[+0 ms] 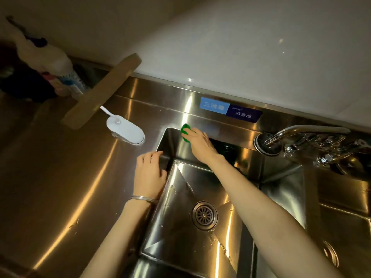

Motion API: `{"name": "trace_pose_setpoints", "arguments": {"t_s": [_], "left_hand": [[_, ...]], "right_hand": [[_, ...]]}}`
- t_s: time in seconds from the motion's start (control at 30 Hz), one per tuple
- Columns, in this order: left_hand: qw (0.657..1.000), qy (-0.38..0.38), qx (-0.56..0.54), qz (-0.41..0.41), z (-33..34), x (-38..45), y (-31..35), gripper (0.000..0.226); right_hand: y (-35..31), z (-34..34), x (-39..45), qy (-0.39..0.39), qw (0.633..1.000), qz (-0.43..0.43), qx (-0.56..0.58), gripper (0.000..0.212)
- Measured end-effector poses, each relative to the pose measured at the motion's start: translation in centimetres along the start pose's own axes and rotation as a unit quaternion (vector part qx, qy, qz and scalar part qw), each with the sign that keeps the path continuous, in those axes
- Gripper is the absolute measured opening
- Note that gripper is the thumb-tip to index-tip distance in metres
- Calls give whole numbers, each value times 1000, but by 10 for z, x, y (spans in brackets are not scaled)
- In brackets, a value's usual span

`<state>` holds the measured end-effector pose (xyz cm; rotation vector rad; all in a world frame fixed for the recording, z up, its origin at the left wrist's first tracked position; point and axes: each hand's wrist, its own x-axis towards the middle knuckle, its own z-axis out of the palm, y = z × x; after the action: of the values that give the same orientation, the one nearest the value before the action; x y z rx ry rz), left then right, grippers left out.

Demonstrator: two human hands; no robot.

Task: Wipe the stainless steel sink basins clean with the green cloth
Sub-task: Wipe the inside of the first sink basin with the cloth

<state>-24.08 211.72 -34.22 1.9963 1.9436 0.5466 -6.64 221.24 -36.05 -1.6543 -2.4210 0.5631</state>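
Right hand (pixel 198 146) pressing the green cloth (pixel 185 132) along the basin (pixel 200 247) rim at centre frame, fingers curled over it; left hand (pixel 149 173) flat, holding nothing; next, down the walls.

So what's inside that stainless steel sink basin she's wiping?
Inside the stainless steel sink basin: a round metal drain strainer and the right hand pressing the green cloth at the far rim. The right forearm hides part of the floor.

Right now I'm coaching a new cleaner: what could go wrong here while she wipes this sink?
1. The left hand braces on the sink rim; on wet steel it might slip into the basin.
2. The right hand presses the green cloth at the far corner, so the drain area may get missed.
3. The white device lies near the rim; a wide sweep could knock it.
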Motion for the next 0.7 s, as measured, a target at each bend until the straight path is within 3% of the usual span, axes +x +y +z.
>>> {"name": "trace_pose_setpoints", "arguments": {"t_s": [0.2,0.33,0.5,0.7], "left_hand": [[999,-3,21,-44,-18,-36,-37,46],[998,-13,23,-51,-26,-57,-59,47],[998,5,12,-65,-38,-79,-80,46],[998,20,-6,-61,-56,-95,-96,53]], "right_hand": [[-41,21,12,-59,995,-75,-23,67],[-65,39,-5,-14,999,-45,18,69],[-103,58,-10,-32,981,-192,-22,63],[-149,90,-50,-62,981,-177,-53,74]]}}
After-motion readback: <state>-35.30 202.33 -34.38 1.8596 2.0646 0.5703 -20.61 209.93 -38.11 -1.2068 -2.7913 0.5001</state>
